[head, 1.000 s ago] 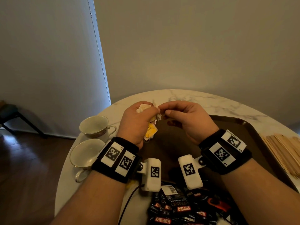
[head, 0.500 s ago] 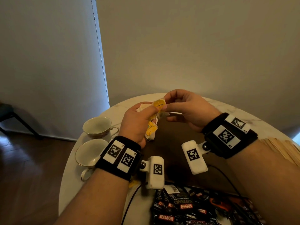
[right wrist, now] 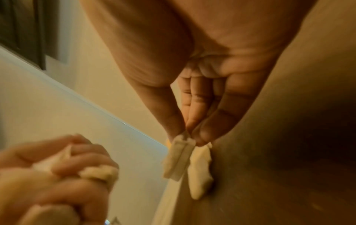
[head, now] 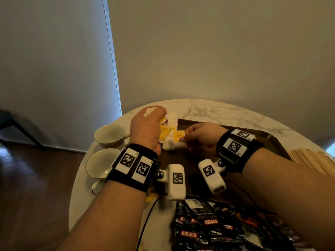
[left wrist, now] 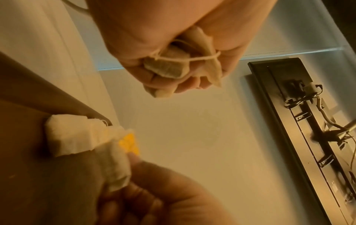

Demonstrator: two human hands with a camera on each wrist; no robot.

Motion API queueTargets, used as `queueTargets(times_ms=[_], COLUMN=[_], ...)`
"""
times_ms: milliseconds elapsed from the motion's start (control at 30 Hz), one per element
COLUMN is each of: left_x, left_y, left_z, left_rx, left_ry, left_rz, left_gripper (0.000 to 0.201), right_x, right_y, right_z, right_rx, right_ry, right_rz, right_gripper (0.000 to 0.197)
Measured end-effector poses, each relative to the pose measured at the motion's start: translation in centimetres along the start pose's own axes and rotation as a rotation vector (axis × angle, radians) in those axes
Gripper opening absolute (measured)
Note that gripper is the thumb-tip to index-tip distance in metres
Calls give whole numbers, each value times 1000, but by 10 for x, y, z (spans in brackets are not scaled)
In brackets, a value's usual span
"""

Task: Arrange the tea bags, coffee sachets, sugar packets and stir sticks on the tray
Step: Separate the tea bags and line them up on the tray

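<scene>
The left hand (head: 146,127) is closed in a fist around a bunch of tea bags (left wrist: 167,67): soft, papery pouches with thin white strings across them and small yellow tags hanging below the knuckles. It hovers at the far left corner of the tray (head: 272,140), a dark brown, smooth rectangular one with a raised rim, sitting on a round white marble-patterned table (head: 217,109).

The right hand (head: 201,136) pinches a single tea bag (right wrist: 181,159) between thumb and fingertips, holding it by its top edge with its yellow tag (head: 178,135) showing. Another pale, crumpled tea bag (right wrist: 200,172) lies just beside it on the tray floor; the two seem to touch, though blur makes that uncertain.

Glossy black coffee sachets (head: 208,227) with red labels are heaped at the near edge of the table. Flat, pale wooden stir sticks (head: 311,160) are stacked to the right of the tray. Two round, gold-rimmed cups (head: 103,163) stand on the left.
</scene>
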State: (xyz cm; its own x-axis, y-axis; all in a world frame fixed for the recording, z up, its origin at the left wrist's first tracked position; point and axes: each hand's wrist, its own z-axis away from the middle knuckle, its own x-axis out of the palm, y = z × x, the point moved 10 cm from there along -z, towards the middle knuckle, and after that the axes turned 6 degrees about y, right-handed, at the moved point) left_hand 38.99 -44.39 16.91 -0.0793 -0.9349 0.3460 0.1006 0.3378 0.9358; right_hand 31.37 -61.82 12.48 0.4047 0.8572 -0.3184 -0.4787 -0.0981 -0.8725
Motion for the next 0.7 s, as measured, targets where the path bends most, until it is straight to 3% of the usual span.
queueTargets(times_ms=[100,333,500,700], left_x=[-2,2,3,4], left_y=[1,4,-2,-3], left_z=[-1,3,2,3], left_rx=[4,-2,-15,-18], left_ry=[1,-32,-14,-24], left_rz=[-26,-26,11,8], left_gripper=[9,5,15,10], right_x=[14,30,21,28], right_y=[11,6,8,16], right_z=[-6,-7,-1,4], right_rx=[61,49,80,140], right_ry=[-32,-78,-48,-69], right_rz=[70,103,56,-62], right_gripper=[20,13,11,18])
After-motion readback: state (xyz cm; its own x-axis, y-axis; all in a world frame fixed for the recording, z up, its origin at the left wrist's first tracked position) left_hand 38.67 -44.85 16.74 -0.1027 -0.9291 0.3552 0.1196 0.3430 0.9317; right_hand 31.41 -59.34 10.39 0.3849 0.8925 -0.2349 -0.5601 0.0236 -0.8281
